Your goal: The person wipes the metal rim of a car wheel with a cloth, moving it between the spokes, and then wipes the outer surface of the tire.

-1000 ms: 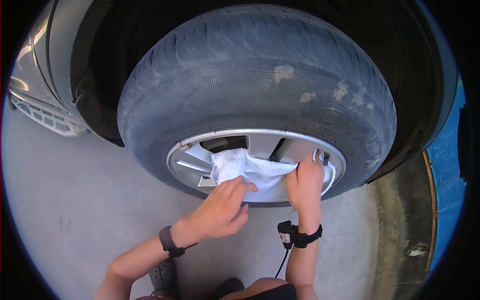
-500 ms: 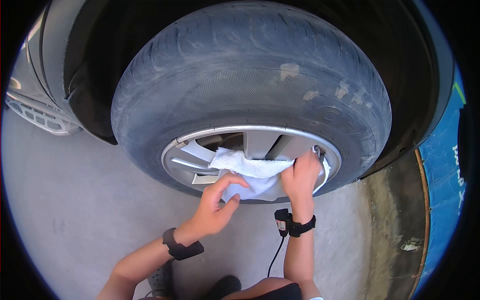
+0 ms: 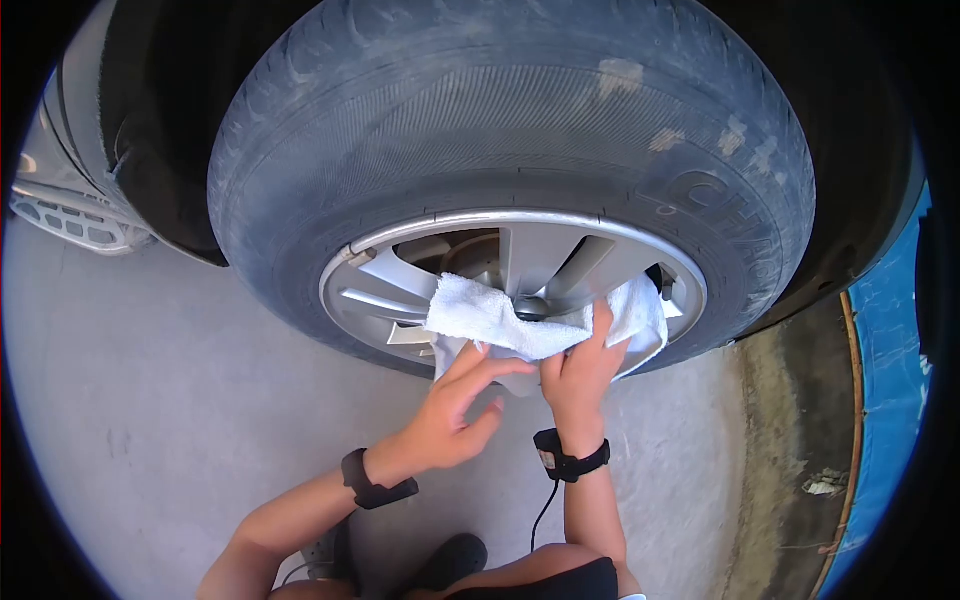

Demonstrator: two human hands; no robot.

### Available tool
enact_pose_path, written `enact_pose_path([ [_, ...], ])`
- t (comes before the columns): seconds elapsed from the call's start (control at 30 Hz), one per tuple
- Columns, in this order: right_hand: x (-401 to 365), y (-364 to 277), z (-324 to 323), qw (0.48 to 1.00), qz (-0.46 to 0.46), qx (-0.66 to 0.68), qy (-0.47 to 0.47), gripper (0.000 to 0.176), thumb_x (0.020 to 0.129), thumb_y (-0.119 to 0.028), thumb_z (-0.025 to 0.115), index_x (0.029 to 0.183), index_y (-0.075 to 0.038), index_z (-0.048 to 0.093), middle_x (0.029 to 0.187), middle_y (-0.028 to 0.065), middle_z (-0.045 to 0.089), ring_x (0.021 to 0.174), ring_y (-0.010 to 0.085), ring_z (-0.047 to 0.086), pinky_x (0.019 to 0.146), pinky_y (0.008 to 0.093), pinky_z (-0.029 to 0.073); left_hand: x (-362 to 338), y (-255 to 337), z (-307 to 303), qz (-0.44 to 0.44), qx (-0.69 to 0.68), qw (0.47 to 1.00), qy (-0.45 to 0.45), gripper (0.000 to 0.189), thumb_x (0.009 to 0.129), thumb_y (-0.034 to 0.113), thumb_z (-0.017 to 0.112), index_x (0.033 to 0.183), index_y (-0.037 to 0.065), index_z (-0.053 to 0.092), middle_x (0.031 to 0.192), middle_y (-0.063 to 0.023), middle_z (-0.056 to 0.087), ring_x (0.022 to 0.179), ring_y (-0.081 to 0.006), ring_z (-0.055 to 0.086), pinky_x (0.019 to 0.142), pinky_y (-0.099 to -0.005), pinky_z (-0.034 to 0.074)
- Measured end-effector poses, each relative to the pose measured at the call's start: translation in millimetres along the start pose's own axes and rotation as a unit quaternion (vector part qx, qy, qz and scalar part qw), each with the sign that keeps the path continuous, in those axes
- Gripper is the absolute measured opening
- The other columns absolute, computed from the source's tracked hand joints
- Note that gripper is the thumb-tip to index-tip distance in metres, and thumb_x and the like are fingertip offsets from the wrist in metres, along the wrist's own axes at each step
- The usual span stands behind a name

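A white towel [image 3: 485, 312] lies across the silver wheel rim [image 3: 515, 220] of a car, with one end hanging over the rim's right part. Near the rim's middle, my right hand [image 3: 583, 378] has its fingers closed around the towel, thumb on the left. Parts of the right fingers are covered by cloth. My left hand [image 3: 450, 415] is at the towel's lower left edge, its fingers apart and not wrapped around it. One left fingertip appears to touch the cloth. A dark centre cap [image 3: 530, 307] shows just above the towel.
The large black tyre [image 3: 420, 130] surrounds the rim and fills the upper view. A cable hangs from the black device [image 3: 550, 455] on my right wrist. Grey floor [image 3: 180, 400] lies below, a blue sheet [image 3: 890, 370] at right. My dark shoe [image 3: 458, 560] is at the bottom.
My right hand has moved left along the rim with the towel, uncovering the centre cap. My left hand has shifted slightly right, its fingers straighter. The view has shifted, showing the wheel larger.
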State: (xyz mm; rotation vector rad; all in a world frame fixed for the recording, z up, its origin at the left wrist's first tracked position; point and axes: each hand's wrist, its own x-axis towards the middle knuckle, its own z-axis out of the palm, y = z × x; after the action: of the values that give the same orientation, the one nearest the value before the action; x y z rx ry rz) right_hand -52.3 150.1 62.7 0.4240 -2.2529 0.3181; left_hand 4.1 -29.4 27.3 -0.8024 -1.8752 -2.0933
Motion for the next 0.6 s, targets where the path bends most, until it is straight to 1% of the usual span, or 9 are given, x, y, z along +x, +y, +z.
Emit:
enact_pose_path([
  [0.03, -7, -2, -2, 0.999, 0.006, 0.04, -0.022, 0.059, 0.079, -0.015, 0.068, 0.131, 0.008, 0.05, 0.108, 0.0271, 0.063, 0.101, 0.0525, 0.054, 0.096, 0.0571, 0.038, 2, 0, 0, 0.012, 0.002, 1.0, -0.001, 0.043, 0.08, -0.006, 0.054, 0.121, 0.003, 0.061, 0.136, -0.023, 0.051, 0.131, -0.0392, 0.044, 0.116, -0.0446, 0.024],
  [0.13, -18, -12, 0, 0.996, 0.019, 0.087, -0.011, 0.068, 0.084, -0.015, 0.069, 0.14, 0.01, 0.041, 0.118, 0.0304, 0.058, 0.109, 0.0511, 0.052, 0.095, 0.0556, 0.039, 8, -2, -6, 0.005, 0.05, 0.999, -0.015, 0.047, 0.079, -0.007, 0.052, 0.124, 0.002, 0.058, 0.131, -0.0212, 0.051, 0.132, -0.0365, 0.043, 0.116, -0.0438, 0.023],
  [0.23, -13, -17, -3, 0.997, 0.041, 0.05, -0.048, 0.066, 0.088, -0.018, 0.07, 0.138, 0.013, 0.041, 0.115, 0.0333, 0.058, 0.106, 0.0528, 0.053, 0.093, 0.056, 0.041, 19, -12, -9, 0.04, 0.096, 0.993, 0.049, 0.057, 0.078, -0.008, 0.051, 0.134, 0.003, 0.045, 0.132, -0.0175, 0.047, 0.134, -0.0329, 0.039, 0.117, -0.0424, 0.021],
  [0.33, 9, -20, -18, 0.998, 0.015, 0.01, -0.063, 0.061, 0.086, -0.02, 0.074, 0.13, 0.014, 0.048, 0.106, 0.0305, 0.062, 0.102, 0.0519, 0.055, 0.091, 0.0546, 0.042, 35, -17, 6, 0.034, -0.118, 0.983, 0.137, 0.066, 0.077, -0.009, 0.051, 0.138, 0.005, 0.03, 0.135, -0.0137, 0.042, 0.137, -0.03, 0.034, 0.116, -0.041, 0.021],
  [0.37, 15, -22, -23, 0.995, 0.035, 0.01, -0.096, 0.058, 0.088, -0.02, 0.073, 0.127, 0.014, 0.049, 0.106, 0.0308, 0.062, 0.1, 0.0507, 0.056, 0.09, 0.0553, 0.042, 41, -11, 7, 0.002, -0.17, 0.977, 0.127, 0.069, 0.075, -0.003, 0.053, 0.137, 0.009, 0.025, 0.14, -0.0127, 0.04, 0.138, -0.0287, 0.034, 0.116, -0.0394, 0.02],
  [0.47, 24, -22, -25, 0.982, 0.098, 0.111, -0.118, 0.054, 0.088, -0.014, 0.071, 0.129, 0.012, 0.048, 0.109, 0.0317, 0.062, 0.103, 0.049, 0.059, 0.091, 0.0515, 0.044, 56, 3, -1, -0.042, -0.372, 0.921, 0.109, 0.071, 0.075, -0.001, 0.054, 0.137, 0.01, 0.024, 0.142, -0.0117, 0.038, 0.138, -0.0254, 0.035, 0.116, -0.0405, 0.019],
  [0.5, 26, -24, -25, 0.975, 0.12, 0.149, -0.116, 0.052, 0.089, -0.012, 0.071, 0.13, 0.011, 0.048, 0.112, 0.0317, 0.062, 0.105, 0.0476, 0.06, 0.092, 0.05, 0.045, 56, -1, -3, -0.042, -0.364, 0.925, 0.104, 0.071, 0.073, 0.003, 0.055, 0.137, 0.012, 0.026, 0.144, -0.0122, 0.039, 0.137, -0.0232, 0.034, 0.114, -0.0372, 0.02],
  [0.57, 27, -30, -22, 0.953, 0.166, 0.237, -0.094, 0.05, 0.089, -0.003, 0.069, 0.132, 0.008, 0.047, 0.12, 0.0304, 0.061, 0.11, 0.0426, 0.062, 0.097, 0.0461, 0.046, 58, 0, -9, -0.053, -0.351, 0.929, 0.101, 0.071, 0.071, 0.01, 0.055, 0.137, 0.012, 0.029, 0.147, -0.013, 0.04, 0.135, -0.0243, 0.037, 0.114, -0.037, 0.022],
  [0.6, 26, -31, -17, 0.937, 0.183, 0.293, -0.056, 0.05, 0.089, 0.0, 0.068, 0.134, 0.007, 0.046, 0.125, 0.0295, 0.059, 0.114, 0.0396, 0.062, 0.1, 0.0441, 0.046, 59, 1, -12, -0.059, -0.345, 0.931, 0.102, 0.071, 0.07, 0.013, 0.056, 0.136, 0.012, 0.031, 0.149, -0.0134, 0.04, 0.135, -0.0249, 0.038, 0.113, -0.0369, 0.022],
])
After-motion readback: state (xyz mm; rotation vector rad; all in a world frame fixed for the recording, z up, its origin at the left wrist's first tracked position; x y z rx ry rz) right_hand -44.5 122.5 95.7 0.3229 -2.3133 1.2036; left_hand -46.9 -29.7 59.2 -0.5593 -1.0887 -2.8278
